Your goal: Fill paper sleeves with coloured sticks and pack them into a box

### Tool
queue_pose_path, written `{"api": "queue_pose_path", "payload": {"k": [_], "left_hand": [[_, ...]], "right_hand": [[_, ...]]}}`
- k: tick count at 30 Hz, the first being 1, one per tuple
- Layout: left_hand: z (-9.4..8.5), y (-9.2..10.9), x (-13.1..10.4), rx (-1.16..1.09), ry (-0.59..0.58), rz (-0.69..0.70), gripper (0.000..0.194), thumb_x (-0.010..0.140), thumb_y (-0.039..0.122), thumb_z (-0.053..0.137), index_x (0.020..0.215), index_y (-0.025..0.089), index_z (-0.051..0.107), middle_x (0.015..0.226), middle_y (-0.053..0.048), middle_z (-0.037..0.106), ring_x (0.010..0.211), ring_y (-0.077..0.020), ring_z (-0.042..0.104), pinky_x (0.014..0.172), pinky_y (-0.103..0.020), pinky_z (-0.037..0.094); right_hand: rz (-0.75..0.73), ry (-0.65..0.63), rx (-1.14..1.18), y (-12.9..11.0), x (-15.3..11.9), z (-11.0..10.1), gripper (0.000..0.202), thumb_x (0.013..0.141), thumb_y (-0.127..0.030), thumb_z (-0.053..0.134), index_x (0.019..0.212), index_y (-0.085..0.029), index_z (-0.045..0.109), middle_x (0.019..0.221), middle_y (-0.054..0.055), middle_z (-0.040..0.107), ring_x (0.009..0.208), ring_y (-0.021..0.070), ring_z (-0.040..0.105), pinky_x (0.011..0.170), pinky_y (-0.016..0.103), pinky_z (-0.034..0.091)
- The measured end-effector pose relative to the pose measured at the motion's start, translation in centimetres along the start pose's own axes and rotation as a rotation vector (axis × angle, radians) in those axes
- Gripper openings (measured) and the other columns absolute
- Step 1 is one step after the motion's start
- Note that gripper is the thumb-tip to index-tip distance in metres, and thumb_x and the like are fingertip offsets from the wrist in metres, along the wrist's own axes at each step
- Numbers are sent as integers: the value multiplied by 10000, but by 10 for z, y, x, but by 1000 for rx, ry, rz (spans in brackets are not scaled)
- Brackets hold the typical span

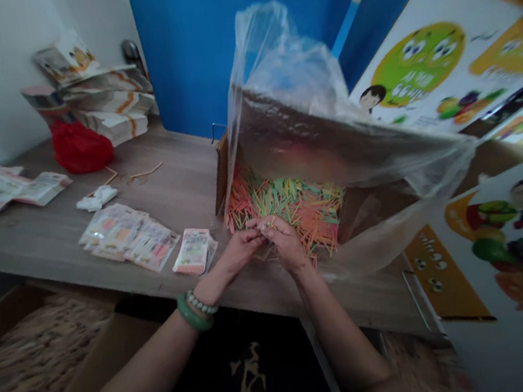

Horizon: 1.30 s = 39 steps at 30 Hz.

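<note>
My left hand [243, 248] and my right hand [287, 242] meet at the front edge of an open cardboard box [222, 174]. The fingers of both are pinched together, tip against tip. Whatever lies between them is too small to make out. Just behind them in the box is a heap of thin coloured sticks [285, 196], green, yellow, orange and red. A clear plastic bag [383, 251] lines the box and stands up around it. To the left of my left hand lies a small pile of printed packets [192, 250].
More printed packets lie fanned out [128, 234] on the table [169, 182], with others [12, 185] at far left. Behind them are a crumpled white tissue [96, 198], a red bag [81, 147] and stacked bundles [112, 106]. Printed cartons [500, 243] stand at right, a blue panel [225, 54] behind.
</note>
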<state>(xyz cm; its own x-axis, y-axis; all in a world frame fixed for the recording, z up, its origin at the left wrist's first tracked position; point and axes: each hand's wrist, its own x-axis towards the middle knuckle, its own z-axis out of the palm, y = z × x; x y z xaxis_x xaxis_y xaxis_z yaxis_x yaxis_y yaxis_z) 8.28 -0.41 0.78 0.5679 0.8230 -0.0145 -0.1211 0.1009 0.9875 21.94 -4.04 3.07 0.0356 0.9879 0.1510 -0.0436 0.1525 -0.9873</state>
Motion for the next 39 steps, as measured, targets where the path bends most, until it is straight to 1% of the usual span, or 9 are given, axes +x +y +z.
{"api": "queue_pose_path", "payload": {"k": [5,10,16,20,23,27,31,35,39], "left_hand": [[13,1,48,-180,-12,-6,480,707,587,802,867,136,765,796,-43,709,733,-162,595,706,-286,455],[13,6,55,-247,6,-14,485,693,555,845,958,151,802,895,-75,771,785,-178,641,742,-294,490],[14,15,44,-250,54,-6,521,673,571,856,983,155,814,965,-97,787,832,-199,667,776,-318,523],[17,19,24,-243,39,0,515,659,547,870,999,165,814,1000,-99,786,893,-213,675,848,-343,520],[10,22,-1,-209,45,47,385,689,496,857,884,167,813,935,-88,773,894,-208,663,857,-340,509],[-17,25,-49,-77,175,113,278,773,426,769,704,161,728,755,-40,668,738,-163,588,735,-303,478],[-71,24,-84,260,422,25,321,854,468,608,735,174,659,646,10,545,616,-148,474,611,-287,410],[-132,17,-82,574,646,35,229,886,345,565,760,177,656,763,-26,588,787,-193,537,750,-317,432],[-166,6,-71,1086,729,-46,232,929,260,540,803,161,708,978,-117,633,984,-288,554,898,-408,407]], "right_hand": [[-93,182,-79,-8,30,-45,212,853,-340,637,1016,-251,739,1187,59,751,1135,216,657,1003,387,474],[-171,435,-101,-4,23,-62,231,863,-361,632,1029,-237,735,1115,54,745,1089,210,651,1002,385,469],[7,314,-183,13,3,-45,169,782,-381,654,826,-219,682,818,4,689,796,183,614,793,325,494],[-2,328,-294,16,-15,-35,178,810,-375,618,700,-235,615,669,-28,577,674,170,523,666,297,424],[-39,201,-357,14,-27,-20,133,813,-333,635,718,-242,636,692,-22,596,694,184,533,674,310,419],[1,-56,-335,15,-41,23,147,834,-328,618,719,-236,626,706,-16,614,707,191,552,674,313,426],[109,-244,-312,28,-42,68,123,862,-331,574,787,-237,597,710,-30,613,689,174,562,678,299,427],[159,-90,-572,45,-19,99,61,882,-307,572,889,-250,591,791,2,659,766,199,609,723,319,440],[252,28,-854,54,7,125,147,880,-360,644,923,-228,595,915,117,699,877,275,648,770,387,455]]}}
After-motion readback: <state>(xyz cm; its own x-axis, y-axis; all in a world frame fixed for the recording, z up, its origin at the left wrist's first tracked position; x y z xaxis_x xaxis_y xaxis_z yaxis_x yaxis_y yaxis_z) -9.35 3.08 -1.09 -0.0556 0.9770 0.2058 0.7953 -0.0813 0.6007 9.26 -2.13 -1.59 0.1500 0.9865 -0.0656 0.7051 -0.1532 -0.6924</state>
